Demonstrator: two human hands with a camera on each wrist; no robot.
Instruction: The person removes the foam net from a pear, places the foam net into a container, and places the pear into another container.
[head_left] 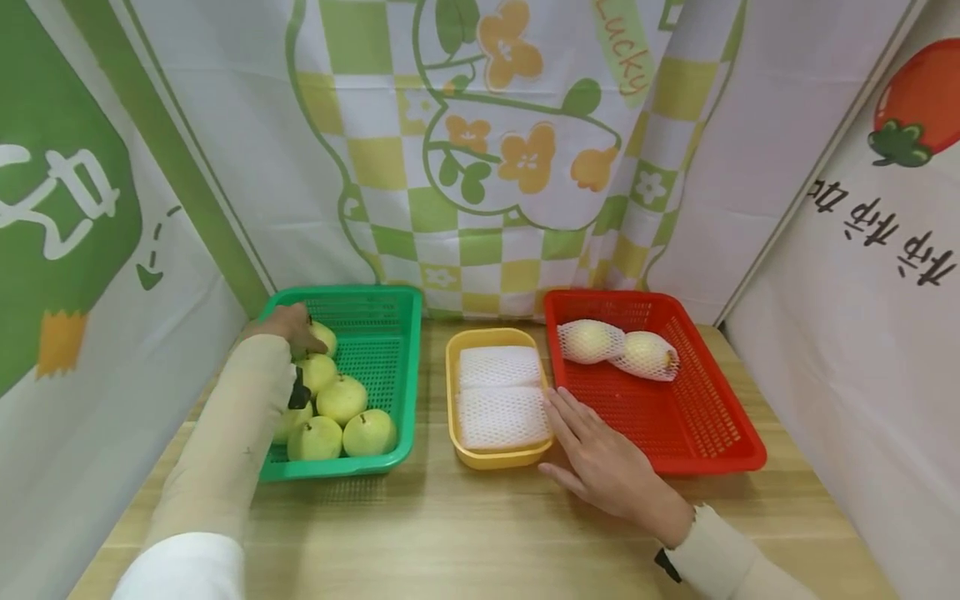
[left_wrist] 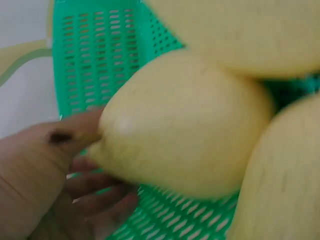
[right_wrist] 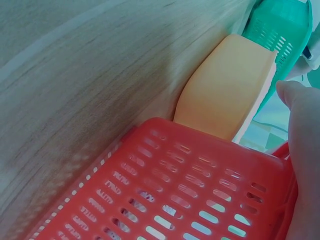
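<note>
- Left hand (head_left: 288, 327): left of the frame in the head view, inside the green basket (head_left: 408, 379), at its far left corner
- Its grip: we see bent fingers around the narrow end of one pear (head_left: 324, 336); blur and overlap hide the contact, so we can't tell if they've closed on it
- That pear: top of the group in the head view; centre of the left wrist view, stem toward the hand at the left, two more pears crowding it from upper right and lower right
- Other pears (head_left: 341, 400): bunched in the left half and near end of the green basket, some touching; the forearm partly covers one, so we can't give a sure count
- Right hand (head_left: 603, 462): right of centre, lower half of the head view; grip relaxed, fingers straight and side by side, thumb spread away
- Its fingertips lie at the right rim of the yellow tray (head_left: 495, 459), beside the red basket (head_left: 738, 421); we can't tell if they touch
- Tray: mid-frame, between both baskets, holding white nets (head_left: 501, 417) in two groups, one nearer than the other
- Red basket: right of centre, two netted pears (head_left: 590, 342) end to end in its upper left part
- All three containers stand on the wood-grain table (head_left: 465, 533), patterned curtain (head_left: 480, 258) behind, top centre
</note>
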